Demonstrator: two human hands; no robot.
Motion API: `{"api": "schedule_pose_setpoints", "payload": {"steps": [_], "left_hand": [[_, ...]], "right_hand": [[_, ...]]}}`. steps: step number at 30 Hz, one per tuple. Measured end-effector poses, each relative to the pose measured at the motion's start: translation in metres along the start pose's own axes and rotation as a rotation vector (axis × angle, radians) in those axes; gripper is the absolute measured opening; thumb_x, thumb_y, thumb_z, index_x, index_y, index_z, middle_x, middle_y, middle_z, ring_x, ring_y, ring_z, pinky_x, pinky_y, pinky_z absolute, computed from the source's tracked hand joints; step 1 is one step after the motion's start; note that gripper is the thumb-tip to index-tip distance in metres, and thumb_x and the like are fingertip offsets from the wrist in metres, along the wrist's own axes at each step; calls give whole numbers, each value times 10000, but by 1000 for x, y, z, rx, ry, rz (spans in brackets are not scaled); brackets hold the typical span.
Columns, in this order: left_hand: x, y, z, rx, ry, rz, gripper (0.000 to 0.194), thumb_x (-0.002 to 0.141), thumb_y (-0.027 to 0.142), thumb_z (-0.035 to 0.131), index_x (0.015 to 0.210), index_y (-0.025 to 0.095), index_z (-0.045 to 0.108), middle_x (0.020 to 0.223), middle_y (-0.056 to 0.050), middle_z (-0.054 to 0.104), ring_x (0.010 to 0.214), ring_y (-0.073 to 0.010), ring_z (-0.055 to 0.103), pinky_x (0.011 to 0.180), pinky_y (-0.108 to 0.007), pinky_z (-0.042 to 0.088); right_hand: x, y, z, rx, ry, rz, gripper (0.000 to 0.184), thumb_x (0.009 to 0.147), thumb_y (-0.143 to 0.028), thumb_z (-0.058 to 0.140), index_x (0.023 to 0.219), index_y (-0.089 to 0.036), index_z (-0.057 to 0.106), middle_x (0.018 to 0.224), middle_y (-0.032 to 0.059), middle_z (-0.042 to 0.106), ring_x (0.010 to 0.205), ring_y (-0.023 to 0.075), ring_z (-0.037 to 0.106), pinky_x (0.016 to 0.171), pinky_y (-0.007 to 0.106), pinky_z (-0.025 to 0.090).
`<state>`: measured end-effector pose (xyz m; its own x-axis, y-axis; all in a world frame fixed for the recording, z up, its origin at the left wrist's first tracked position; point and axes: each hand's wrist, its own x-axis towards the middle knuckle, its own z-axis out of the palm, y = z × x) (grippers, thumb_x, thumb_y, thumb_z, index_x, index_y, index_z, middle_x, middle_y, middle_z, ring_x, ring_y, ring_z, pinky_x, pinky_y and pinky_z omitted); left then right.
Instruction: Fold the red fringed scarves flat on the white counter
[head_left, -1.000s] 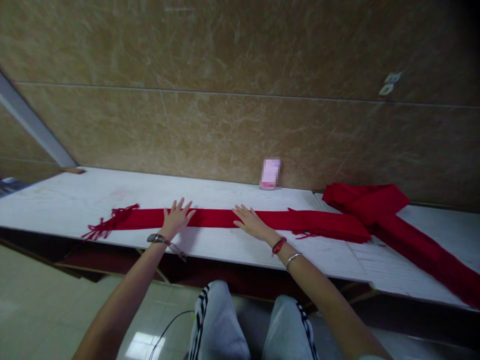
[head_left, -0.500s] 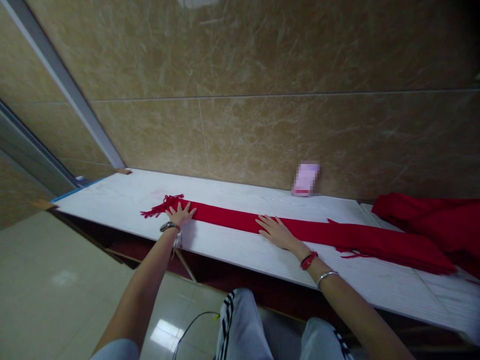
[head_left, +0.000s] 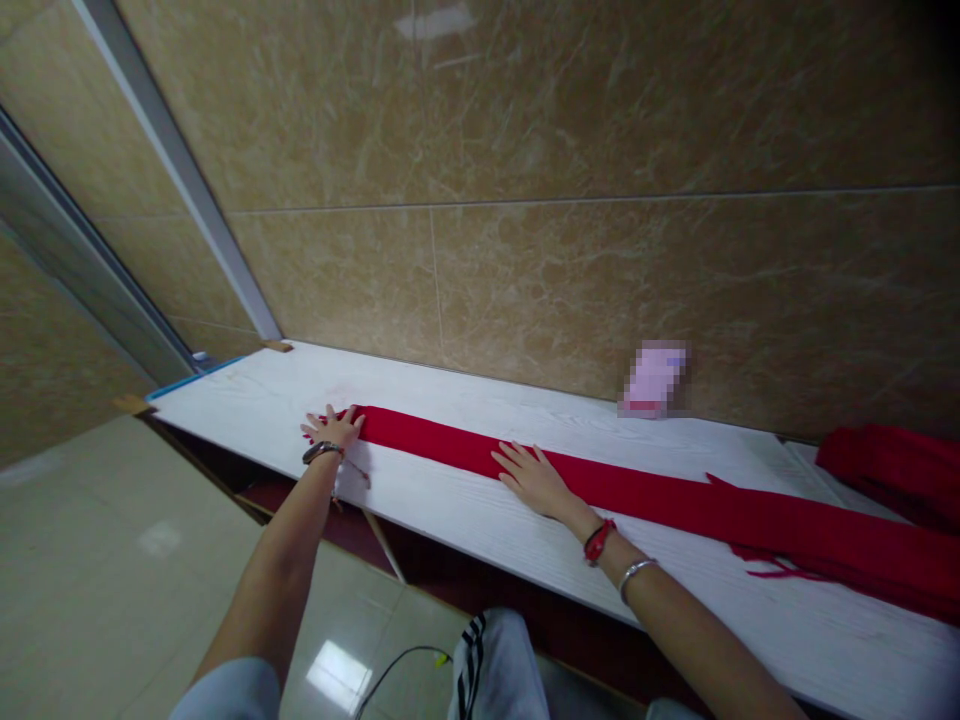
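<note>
Along a long white wood-grain tabletop (head_left: 570,425), a flat, narrow strip of red cloth (head_left: 645,492) runs lengthwise under both hands. At the back edge, against a brown marbled wall (head_left: 555,280), is a small pale-pink rectangular item (head_left: 654,378) with a red lower band (blurred into squares, so any lettering is unreadable). White surface shows between the strip and both the wall and the front edge; to the left it extends past the strip to a blue-edged end. Beneath, dark open shelf compartments (head_left: 442,555) face the person, their contents too shadowed to tell. The left hand (head_left: 337,430) lies over the strip's left end, fingers spread and gripping nothing; the right hand (head_left: 536,483) rests palm-down farther along it, fingers extended and likewise unclenched. Loose red strands (head_left: 784,571) trail at the strip's near side; a red cloth bundle (head_left: 892,475) lies at far right.
</note>
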<state>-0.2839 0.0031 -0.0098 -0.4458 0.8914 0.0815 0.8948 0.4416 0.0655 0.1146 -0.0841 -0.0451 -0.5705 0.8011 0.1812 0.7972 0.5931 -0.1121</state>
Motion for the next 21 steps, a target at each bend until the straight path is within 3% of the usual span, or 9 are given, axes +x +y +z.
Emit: {"api": "schedule_pose_setpoints", "payload": {"steps": [2, 4, 6, 8, 10, 12, 15, 18, 21], "left_hand": [[1, -1, -6, -4, 78, -31, 529, 831, 526, 334, 1265, 258, 476, 1455, -148, 209, 1295, -473, 98, 936, -683, 112], [-7, 10, -13, -22, 209, 29, 420, 838, 371, 380, 1184, 191, 539, 1428, -168, 258, 1307, -439, 112, 965, -653, 135], [-24, 32, -17, -49, 349, 163, 361, 822, 243, 388, 1129, 154, 556, 1411, -166, 286, 1324, -398, 100, 991, -630, 140], [-48, 60, -15, -76, 402, 360, 372, 825, 229, 387, 1162, 151, 525, 1425, -145, 267, 1338, -368, 69, 1014, -603, 141], [-72, 85, -6, -84, 294, 633, 421, 854, 303, 384, 1247, 175, 464, 1453, -117, 225, 1345, -341, 68, 1028, -550, 191], [-88, 101, 6, -59, 86, 864, 466, 876, 386, 364, 1317, 237, 394, 1471, -81, 200, 1343, -331, 103, 1016, -541, 227], [-92, 104, 17, -42, -108, 1007, 505, 889, 454, 336, 1366, 290, 314, 1480, -75, 176, 1333, -338, 150, 998, -568, 234], [-81, 92, 14, -77, -79, 1142, 539, 869, 460, 403, 1355, 232, 354, 1461, -116, 217, 1322, -302, 204, 1030, -472, 257], [-71, 76, 3, -43, -42, 1225, 412, 882, 340, 405, 1265, 211, 484, 1359, -93, 405, 1224, -212, 388, 1006, -337, 336]], "right_hand": [[-1, 1, 1, -2, 2, 13, 476, 926, -390, 251, 1369, -232, 326, 1438, 51, 302, 1324, 239, 230, 1052, 509, 192], [-1, 1, 0, 2, -2, 21, 474, 926, -386, 255, 1369, -234, 326, 1438, 47, 303, 1325, 233, 229, 1055, 506, 189], [0, 0, -2, 11, -3, 28, 472, 925, -386, 262, 1365, -231, 335, 1437, 46, 305, 1324, 227, 231, 1059, 500, 185], [1, -1, -3, 15, 2, 33, 470, 924, -386, 274, 1360, -225, 346, 1436, 49, 308, 1325, 225, 230, 1061, 496, 187], [1, -2, -4, 11, 12, 36, 468, 923, -381, 287, 1355, -216, 355, 1434, 56, 313, 1326, 231, 227, 1060, 498, 191], [0, -3, -6, -3, 23, 27, 468, 921, -379, 303, 1353, -209, 361, 1432, 65, 316, 1325, 240, 228, 1058, 506, 193], [-5, -2, -10, -40, 45, -35, 476, 912, -375, 344, 1350, -189, 366, 1425, 83, 324, 1321, 248, 237, 1061, 510, 187], [-13, 2, -13, -88, 51, -105, 441, 907, -284, 371, 1321, -137, 409, 1386, 107, 388, 1290, 235, 310, 1063, 454, 232], [-18, 7, -13, -130, 36, -138, 400, 878, -138, 375, 1262, -91, 478, 1327, 132, 461, 1246, 217, 386, 1042, 389, 297]]}}
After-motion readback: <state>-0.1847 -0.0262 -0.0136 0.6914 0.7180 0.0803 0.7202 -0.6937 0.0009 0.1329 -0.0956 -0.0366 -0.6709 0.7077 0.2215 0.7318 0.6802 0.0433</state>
